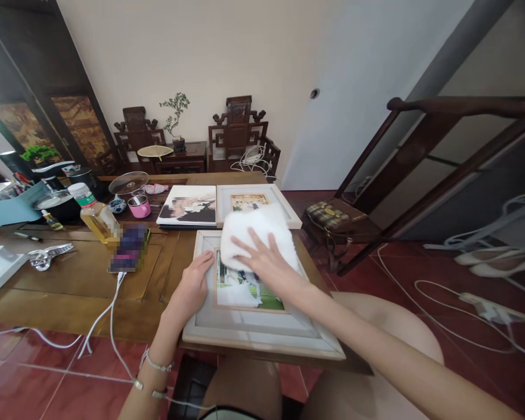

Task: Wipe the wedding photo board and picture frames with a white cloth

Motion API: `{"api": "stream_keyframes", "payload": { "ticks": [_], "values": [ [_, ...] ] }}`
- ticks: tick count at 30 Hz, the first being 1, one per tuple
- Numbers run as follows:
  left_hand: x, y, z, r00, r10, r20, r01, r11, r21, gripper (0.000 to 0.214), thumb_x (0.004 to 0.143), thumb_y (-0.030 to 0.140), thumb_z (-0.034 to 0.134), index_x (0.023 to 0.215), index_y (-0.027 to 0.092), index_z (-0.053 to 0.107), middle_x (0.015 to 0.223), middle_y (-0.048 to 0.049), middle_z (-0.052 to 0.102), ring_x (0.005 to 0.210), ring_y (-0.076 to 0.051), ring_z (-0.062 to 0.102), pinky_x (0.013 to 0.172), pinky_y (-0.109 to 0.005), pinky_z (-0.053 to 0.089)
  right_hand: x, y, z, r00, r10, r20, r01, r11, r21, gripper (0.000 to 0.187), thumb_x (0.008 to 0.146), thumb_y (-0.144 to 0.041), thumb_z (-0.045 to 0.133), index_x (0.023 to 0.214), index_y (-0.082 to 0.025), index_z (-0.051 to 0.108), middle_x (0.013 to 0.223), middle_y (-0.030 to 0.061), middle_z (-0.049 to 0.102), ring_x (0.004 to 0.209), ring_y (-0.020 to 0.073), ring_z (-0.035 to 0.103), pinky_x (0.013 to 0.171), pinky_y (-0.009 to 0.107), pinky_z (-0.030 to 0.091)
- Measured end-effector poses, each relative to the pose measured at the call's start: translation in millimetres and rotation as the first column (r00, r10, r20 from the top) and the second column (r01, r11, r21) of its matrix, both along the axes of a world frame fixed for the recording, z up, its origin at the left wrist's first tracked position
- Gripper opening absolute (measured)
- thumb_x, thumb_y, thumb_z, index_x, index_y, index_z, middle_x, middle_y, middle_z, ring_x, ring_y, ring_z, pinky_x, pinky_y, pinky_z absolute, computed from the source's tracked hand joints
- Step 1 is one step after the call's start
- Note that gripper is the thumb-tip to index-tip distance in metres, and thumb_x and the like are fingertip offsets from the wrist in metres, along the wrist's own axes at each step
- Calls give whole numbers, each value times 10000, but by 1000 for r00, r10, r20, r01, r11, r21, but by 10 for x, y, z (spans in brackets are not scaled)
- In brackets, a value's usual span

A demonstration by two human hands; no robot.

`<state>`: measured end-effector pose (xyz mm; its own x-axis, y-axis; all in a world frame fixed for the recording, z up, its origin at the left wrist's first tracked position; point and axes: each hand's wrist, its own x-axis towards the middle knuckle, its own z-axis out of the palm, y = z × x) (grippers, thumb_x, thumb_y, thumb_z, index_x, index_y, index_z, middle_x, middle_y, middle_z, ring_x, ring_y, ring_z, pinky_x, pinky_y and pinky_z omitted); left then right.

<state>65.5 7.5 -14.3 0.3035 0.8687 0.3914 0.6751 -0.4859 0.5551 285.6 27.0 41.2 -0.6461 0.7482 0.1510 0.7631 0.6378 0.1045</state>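
A picture frame (pixel 262 322) with a pale wide border lies flat at the table's near edge, a photo (pixel 238 294) behind its glass. My left hand (pixel 196 286) grips the frame's left side, fingers together over the border. On the upper part of the glass lies a folded white fluffy cloth (pixel 260 224). My right hand (pixel 262 256) presses on this cloth with fingers spread flat. The cloth and hand hide the upper right of the photo. Just beyond is a second pale frame (pixel 284 204), partly covered by the cloth.
Left of the second frame lies a black-and-white picture panel (pixel 190 204). A phone (pixel 130 249) with a white cable, a bottle (pixel 95 216), a pink cup (pixel 139 205) and a clear hair clip (pixel 50 255) are on the wooden table (pixel 83 297). A wooden chair (pixel 367 224) stands at right.
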Motion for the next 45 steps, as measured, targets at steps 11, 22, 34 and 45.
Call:
{"api": "stream_keyframes", "payload": {
  "ticks": [11,22,34,45],
  "values": [
    [31,-25,31,999,27,-23,-27,1000,-4,525,790,-31,333,1251,81,558,1357,-151,518,1297,-219,448,1118,-414,344,-20,-1227,200,987,124,-106,-162,806,-569,511,696,-11,487,1087,-273,684,1491,20,327,1365,448,135,997,750,178],
    [8,-13,71,998,-13,-63,11,999,-30,565,770,-43,320,1272,93,542,1366,-146,509,1305,-218,438,1115,-428,345,38,-449,27,992,-42,-118,8,961,-276,783,596,74,397,1316,-212,515,1514,57,285,1398,342,128,1077,649,144],
    [16,2,48,1000,7,15,-7,999,-34,546,773,-21,342,1268,89,545,1364,-145,512,1301,-218,445,1128,-420,329,-91,-549,24,993,90,-76,-111,933,-343,682,652,34,436,1256,-252,574,1500,40,323,1387,409,98,1012,735,136],
    [17,-7,65,1000,16,-25,-17,998,-66,500,831,28,325,1275,112,539,1381,-133,497,1314,-211,427,1121,-421,333,-41,-1017,117,976,118,-184,-197,839,-507,688,651,8,439,1249,-306,571,1497,-9,323,1395,352,134,1059,669,164]
  ]
}}
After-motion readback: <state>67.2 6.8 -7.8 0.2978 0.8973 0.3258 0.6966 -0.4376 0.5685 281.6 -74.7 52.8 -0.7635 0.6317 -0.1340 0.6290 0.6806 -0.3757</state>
